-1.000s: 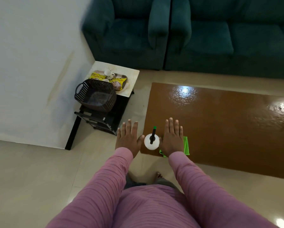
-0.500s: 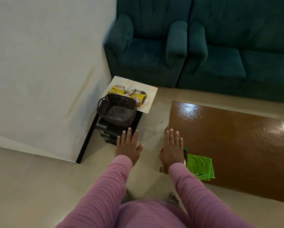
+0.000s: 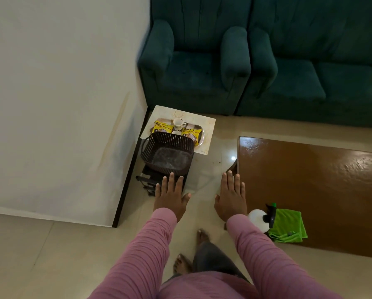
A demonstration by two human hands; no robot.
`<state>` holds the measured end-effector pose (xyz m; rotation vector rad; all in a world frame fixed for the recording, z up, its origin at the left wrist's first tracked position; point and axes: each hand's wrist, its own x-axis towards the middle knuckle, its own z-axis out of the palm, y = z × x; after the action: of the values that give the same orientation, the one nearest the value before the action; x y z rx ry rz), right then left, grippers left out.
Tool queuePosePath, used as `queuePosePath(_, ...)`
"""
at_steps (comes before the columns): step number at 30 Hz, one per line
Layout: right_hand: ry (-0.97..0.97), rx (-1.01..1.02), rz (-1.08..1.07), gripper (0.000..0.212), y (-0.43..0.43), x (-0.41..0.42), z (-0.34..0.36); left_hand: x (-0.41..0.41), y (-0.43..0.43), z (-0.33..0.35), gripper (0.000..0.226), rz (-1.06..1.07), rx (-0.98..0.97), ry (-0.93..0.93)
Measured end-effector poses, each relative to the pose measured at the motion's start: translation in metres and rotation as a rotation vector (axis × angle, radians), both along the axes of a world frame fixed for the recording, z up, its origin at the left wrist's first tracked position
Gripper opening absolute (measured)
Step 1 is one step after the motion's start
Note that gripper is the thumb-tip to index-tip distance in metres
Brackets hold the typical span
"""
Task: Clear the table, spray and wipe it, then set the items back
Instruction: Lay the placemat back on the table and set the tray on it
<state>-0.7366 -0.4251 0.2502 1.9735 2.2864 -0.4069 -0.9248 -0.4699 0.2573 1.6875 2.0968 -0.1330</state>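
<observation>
Two empty hands: left hand point(image 3: 171, 199) and right hand point(image 3: 230, 199), fingers straight and spread.
I've swung from the tabletop point(image 3: 321, 190) toward the basket point(image 3: 166, 156) at centre; bottle point(image 3: 259, 220) and cloth point(image 3: 288, 225) lie lower right, so fetching the items back likely comes next.

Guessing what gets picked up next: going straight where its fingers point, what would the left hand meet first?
Likely the basket: the flat left hand aims at its near rim, though depth is unclear.

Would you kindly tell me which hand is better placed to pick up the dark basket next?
Left, likely. The open left hand lies in front of the basket, fingertips almost at it; the right hand sits farther over, by the brown table.
</observation>
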Motion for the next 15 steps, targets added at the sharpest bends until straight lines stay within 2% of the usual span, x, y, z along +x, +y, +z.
queuePosePath(9,0.067,-0.033,0.003,0.074,0.067,-0.057,-0.003,-0.057,0.061,-0.003,0.066,-0.017,-0.005,0.026)
queuePosePath(15,0.079,-0.026,0.063,0.074,0.132,-0.093,0.009,-0.093,0.112,0.009,0.066,0.059,0.017,0.026)
